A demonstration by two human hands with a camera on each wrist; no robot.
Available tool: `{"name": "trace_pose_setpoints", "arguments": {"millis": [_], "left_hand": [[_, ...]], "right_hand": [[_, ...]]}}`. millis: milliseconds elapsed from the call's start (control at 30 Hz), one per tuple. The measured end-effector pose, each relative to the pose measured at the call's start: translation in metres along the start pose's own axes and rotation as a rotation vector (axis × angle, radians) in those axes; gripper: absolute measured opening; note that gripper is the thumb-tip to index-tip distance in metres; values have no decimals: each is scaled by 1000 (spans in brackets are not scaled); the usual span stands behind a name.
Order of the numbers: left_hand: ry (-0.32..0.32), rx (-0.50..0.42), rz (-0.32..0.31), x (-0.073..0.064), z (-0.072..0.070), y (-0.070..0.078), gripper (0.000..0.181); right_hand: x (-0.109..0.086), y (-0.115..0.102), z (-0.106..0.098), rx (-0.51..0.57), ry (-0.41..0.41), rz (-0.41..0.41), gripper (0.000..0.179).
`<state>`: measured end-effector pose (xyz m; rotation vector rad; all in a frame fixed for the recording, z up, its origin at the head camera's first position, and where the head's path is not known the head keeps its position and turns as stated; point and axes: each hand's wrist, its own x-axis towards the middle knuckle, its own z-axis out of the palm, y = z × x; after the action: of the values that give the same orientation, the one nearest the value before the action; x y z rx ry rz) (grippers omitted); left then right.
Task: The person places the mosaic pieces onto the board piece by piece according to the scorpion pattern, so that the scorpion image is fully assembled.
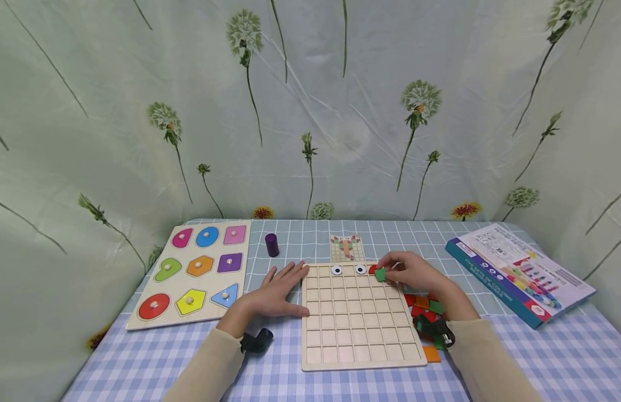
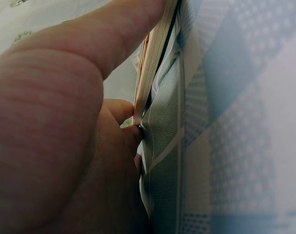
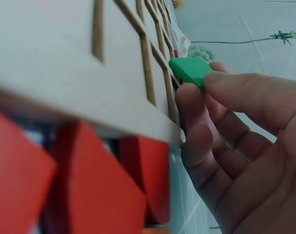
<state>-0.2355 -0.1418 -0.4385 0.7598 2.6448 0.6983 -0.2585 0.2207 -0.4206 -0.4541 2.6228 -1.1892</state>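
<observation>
A wooden grid board (image 1: 335, 321) lies flat in front of me. In its top row sit two round eye pieces (image 1: 360, 270) and a red piece (image 1: 372, 269). Between thumb and fingers my right hand (image 1: 413, 271) pinches a green square tile (image 3: 190, 69), held over the board's top right corner. My left hand (image 1: 277, 293) rests at the board's left edge with its fingers spread, the thumb and fingertips touching the rim. A patterned card (image 1: 346, 248) with an owl-like picture lies just behind the board.
Loose red, orange and green tiles (image 1: 432, 354) lie along the board's right side, partly under the right wrist. On the left is a knobbed shape puzzle (image 1: 207, 287). A purple cylinder (image 1: 272, 244) stands behind the left hand. At the right lies a flat box (image 1: 521, 273).
</observation>
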Motion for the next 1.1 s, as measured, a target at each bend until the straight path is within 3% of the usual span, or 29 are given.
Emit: {"name": "trace_pose_setpoints", "arguments": {"millis": [100,467,833,1100], "left_hand": [[-1,0,0,0,0,1,101],[4,0,2,1,-1,1,101],[16,1,1,2,1,0,101],[17,3,4,2,1,1,101]], "right_hand": [[0,-1,1,-14,-4,-29,18],[1,-5,8,-93,3,-11,15],[4,-4,12,-145,10,-75,14],[3,-6,13,-165,12,-66,10]]}}
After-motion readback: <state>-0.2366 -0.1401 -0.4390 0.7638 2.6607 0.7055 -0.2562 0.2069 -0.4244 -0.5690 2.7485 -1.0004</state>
